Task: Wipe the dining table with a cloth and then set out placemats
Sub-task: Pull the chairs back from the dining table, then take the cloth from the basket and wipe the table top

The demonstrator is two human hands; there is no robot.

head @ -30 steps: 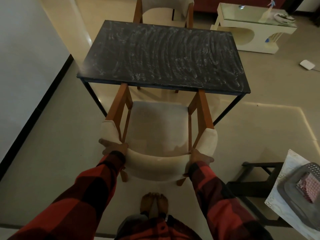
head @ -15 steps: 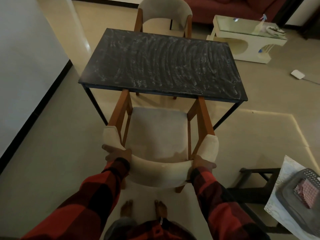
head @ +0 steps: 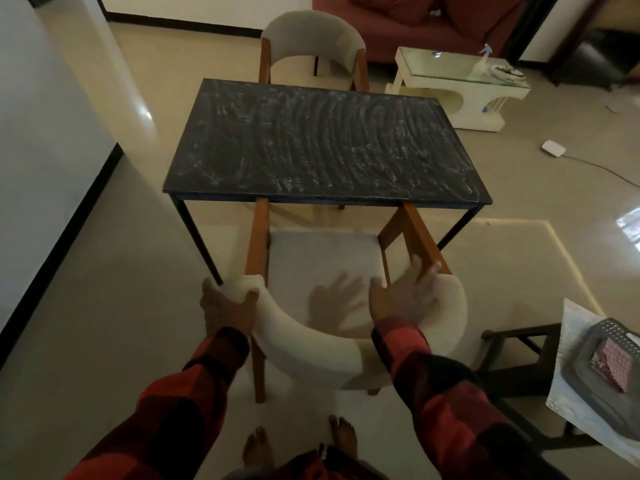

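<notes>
Black bench (head: pixel 325 143) showing wipe streaks, no placemats yet; left hand (head: pixel 227 306) gripping chair back (head: pixel 311 351), right hand (head: pixel 403 296) spreading open.

Both arms wore long sleeves of red-and-black buffalo-check fabric (head: pixel 180 410), with cuffs reaching the wrists of the bare left hand (head: pixel 227 308) and bare right hand (head: pixel 403 299). The same checked cloth covered the torso at the lower frame edge. Both feet (head: pixel 341 439) were bare, without footwear.

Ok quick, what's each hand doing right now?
Left hand: closed on the chair backrest.
Right hand: open, fingers spread, blurred, holding nothing.
</notes>
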